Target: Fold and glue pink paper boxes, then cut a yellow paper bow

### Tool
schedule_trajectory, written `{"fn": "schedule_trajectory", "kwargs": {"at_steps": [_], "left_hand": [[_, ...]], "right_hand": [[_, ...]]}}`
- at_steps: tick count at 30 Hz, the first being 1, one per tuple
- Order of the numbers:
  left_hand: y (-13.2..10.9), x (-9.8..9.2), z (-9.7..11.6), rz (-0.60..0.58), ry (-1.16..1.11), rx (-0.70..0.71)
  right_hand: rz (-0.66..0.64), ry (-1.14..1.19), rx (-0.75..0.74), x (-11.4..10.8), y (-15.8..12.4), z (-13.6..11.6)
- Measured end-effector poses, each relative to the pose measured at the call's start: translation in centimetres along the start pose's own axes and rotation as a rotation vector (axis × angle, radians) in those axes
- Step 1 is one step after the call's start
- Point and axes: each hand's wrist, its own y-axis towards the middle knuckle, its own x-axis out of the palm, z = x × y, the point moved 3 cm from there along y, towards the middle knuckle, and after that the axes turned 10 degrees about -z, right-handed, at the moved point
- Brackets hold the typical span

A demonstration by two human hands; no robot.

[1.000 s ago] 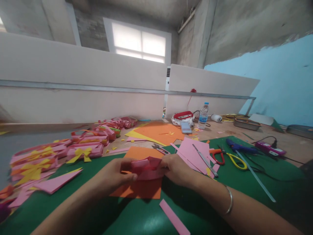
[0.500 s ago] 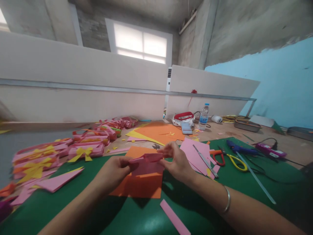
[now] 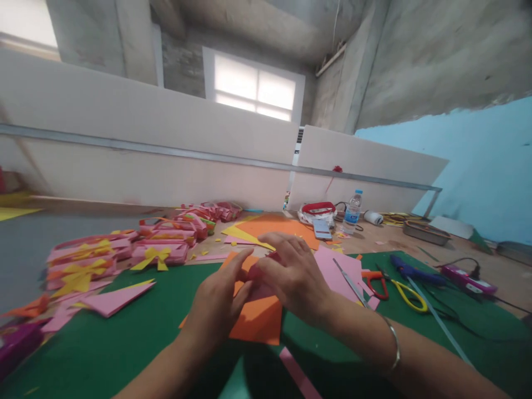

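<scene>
A small folded piece of pink paper (image 3: 260, 291) is between my two hands, mostly covered by fingers. My left hand (image 3: 220, 296) pinches its left side between thumb and fingers. Curled over its right side and top is my right hand (image 3: 293, 277), with a bracelet on that wrist. Beneath them an orange sheet (image 3: 260, 324) lies on the green mat (image 3: 166, 310). A pink paper strip (image 3: 299, 374) rests on the mat just in front of the sheet.
Pink paper bags with yellow bows (image 3: 160, 255) crowd the left. On the right lie pink sheets (image 3: 336, 269), a metal ruler-like strip (image 3: 351, 282), scissors (image 3: 409, 296) and a blue glue gun (image 3: 415, 270). Behind stand a water bottle (image 3: 352, 213) and a phone (image 3: 322, 229).
My hands have drawn closer together around the pink paper, and the right hand now covers more of it. The whole view has shifted slightly.
</scene>
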Motion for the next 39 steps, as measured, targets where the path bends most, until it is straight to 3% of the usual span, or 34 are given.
{"fn": "schedule_trajectory", "kwargs": {"at_steps": [4, 9, 13, 21, 26, 32, 39], "left_hand": [[-0.2, 0.0, -0.1, 0.042, 0.023, 0.087], [-0.1, -0.1, 0.0, 0.114, 0.027, 0.115], [-0.3, -0.4, 0.3, 0.2, 0.079, 0.145], [-0.4, -0.4, 0.6, 0.195, 0.218, 0.293], [-0.4, -0.2, 0.2, 0.133, 0.228, 0.17], [-0.3, -0.5, 0.0, 0.203, 0.219, 0.087], [0.2, -0.2, -0.7, 0.117, 0.085, -0.046]], "right_hand": [[-0.018, 0.063, 0.032, 1.2, 0.9, 0.4], [0.059, 0.114, 0.048, 1.2, 0.6, 0.7], [0.024, 0.151, 0.093, 1.4, 0.4, 1.0], [-0.026, 0.278, 0.102, 1.3, 0.4, 1.9], [-0.149, 0.372, 0.199, 1.5, 0.3, 2.4], [-0.155, 0.409, 0.264, 0.7, 0.6, 2.3], [-0.186, 0.436, 0.172, 0.8, 0.8, 1.9]]}}
